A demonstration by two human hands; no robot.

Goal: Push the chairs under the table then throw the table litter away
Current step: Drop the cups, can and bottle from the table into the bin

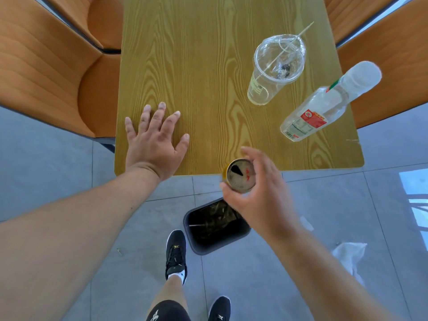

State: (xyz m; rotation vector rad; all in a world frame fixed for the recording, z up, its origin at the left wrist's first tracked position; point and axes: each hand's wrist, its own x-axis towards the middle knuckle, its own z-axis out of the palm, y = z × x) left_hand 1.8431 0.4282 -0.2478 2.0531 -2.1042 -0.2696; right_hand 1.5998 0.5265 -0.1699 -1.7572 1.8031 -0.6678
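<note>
My right hand [259, 193] grips a yellow drink can [239, 174] from the side, held at the near edge of the wooden table [196, 66] and above the dark bin [215, 224] on the floor. My left hand [155, 140] lies flat on the table's near left part, fingers spread, holding nothing. A clear plastic cup [275, 68] with a wooden skewer in it stands on the right side of the table. A clear plastic bottle [328, 103] with a red label stands near the right edge. Orange chairs sit at the left [46, 72] and right [393, 66], tucked against the table.
The bin holds some dark litter. A crumpled white tissue [349, 253] lies on the grey tiled floor at the right. My feet in black shoes [176, 256] stand just left of the bin.
</note>
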